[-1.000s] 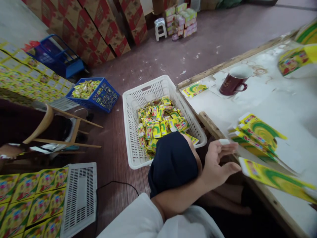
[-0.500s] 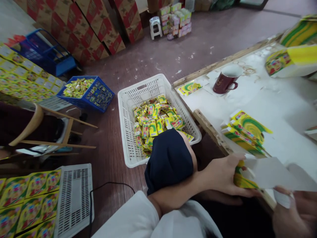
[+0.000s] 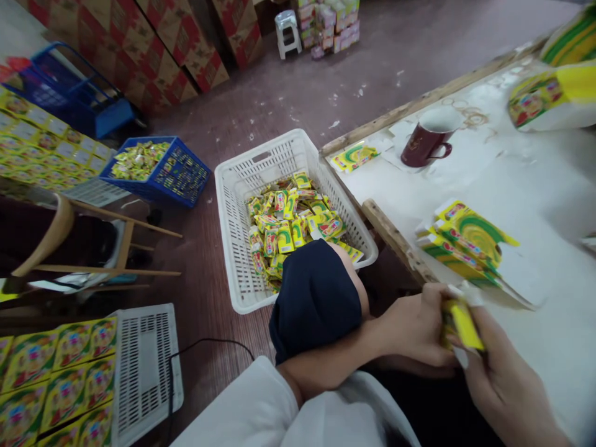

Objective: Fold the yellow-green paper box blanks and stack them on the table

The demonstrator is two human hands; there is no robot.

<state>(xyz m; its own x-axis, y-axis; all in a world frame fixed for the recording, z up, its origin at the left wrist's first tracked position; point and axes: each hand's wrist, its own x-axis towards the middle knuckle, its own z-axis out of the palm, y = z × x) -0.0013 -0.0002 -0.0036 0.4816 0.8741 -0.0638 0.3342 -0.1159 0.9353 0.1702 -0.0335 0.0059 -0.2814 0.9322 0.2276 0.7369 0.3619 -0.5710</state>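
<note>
Yellow carton (image 3: 468, 326) is blurred, partly hidden by fingers (image 3: 492, 335).

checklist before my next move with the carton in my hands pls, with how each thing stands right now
1. Left hand gripping the yellow carton: ok, its fingers are around one side.
2. Right hand gripping it too: ok, from the other side.
3. Carton's end flaps tucked in: cannot tell, fingers and blur hide them.
4. White basket has room: ok, the loose cartons lie below its rim.
5. Loose cartons lined up: not ok, they lie jumbled.
6. Mug upright and away from the hands: ok, it stands farther back on the table.
</note>
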